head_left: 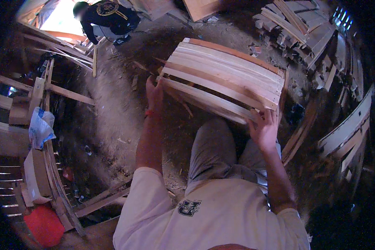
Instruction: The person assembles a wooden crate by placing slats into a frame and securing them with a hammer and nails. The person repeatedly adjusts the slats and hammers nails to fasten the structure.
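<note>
A slatted wooden crate (225, 68) is in front of my knees, its pale slats running from left to right with a gap between the nearer ones. One strip along its far edge is more orange than the rest. My left hand (155, 89) grips the crate's left end, fingers curled at the corner. At the near right corner, my right hand (263, 125) has its fingers bent over the edge slat and the thumb on the near side. The crate's underside and inside are mostly hidden.
Loose boards (291, 29) are piled at the far right. A workbench-like wooden frame on the left bears a plastic bag (41, 127) and a cardboard box (35, 175), with a red object (44, 225) below. Another person (108, 21) bends over at the far left.
</note>
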`<state>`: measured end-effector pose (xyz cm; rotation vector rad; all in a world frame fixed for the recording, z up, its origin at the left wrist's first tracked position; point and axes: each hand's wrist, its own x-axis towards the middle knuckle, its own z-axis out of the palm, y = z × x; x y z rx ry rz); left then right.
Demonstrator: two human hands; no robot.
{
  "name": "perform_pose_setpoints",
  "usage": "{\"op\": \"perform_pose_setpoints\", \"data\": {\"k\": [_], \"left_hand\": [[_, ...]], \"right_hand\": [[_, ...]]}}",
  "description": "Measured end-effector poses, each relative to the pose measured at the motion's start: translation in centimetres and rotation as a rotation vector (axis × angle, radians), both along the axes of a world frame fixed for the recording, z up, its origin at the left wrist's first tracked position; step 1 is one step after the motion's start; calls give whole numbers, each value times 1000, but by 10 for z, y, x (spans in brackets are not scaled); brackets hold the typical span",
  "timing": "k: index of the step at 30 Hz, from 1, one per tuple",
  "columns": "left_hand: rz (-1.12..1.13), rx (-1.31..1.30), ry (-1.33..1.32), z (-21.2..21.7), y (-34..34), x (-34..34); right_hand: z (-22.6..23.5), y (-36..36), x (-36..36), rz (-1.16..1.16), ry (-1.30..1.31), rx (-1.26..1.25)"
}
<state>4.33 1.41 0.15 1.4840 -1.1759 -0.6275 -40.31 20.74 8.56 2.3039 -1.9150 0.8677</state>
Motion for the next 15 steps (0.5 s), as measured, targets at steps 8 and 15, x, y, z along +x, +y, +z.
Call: {"op": "perform_pose_setpoints", "data": {"k": [8, 15], "left_hand": [[151, -13, -95, -31, -30, -29], [147, -65, -138, -37, -27, -10]], "right_hand": [[-15, 4, -4, -110, -78, -94], [-25, 0, 1, -149, -117, -34]]}}
